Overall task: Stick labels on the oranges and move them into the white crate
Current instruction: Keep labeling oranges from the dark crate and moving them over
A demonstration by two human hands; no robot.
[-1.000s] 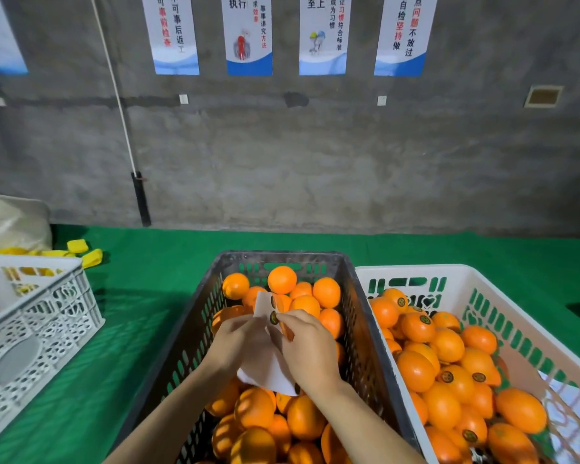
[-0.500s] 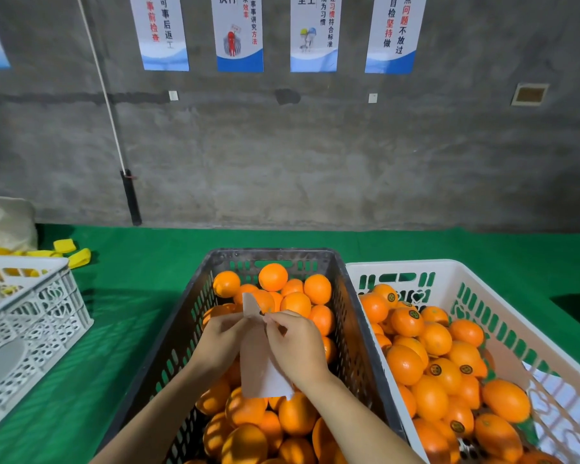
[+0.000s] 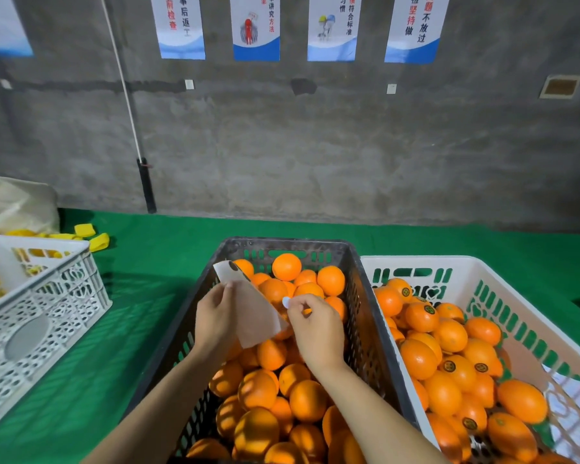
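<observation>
- Head view: the bottom edge cuts off both forearms and the near ends of the dark grey plastic crate and the white plastic crate. The blue-and-white wall posters are cropped at the top.
- The left hand grips a pale paper backing sheet above the dark crate. The right hand is just beside it, fingers pinching a small white round label whose print faces away.
- A green-covered bench stands against a bare concrete wall.
- Plain oranges fill the dark crate. The sticker-marked oranges lie in the white crate, just to its right.
- At the left are a white lattice crate, yellow pieces and a pale sack.
</observation>
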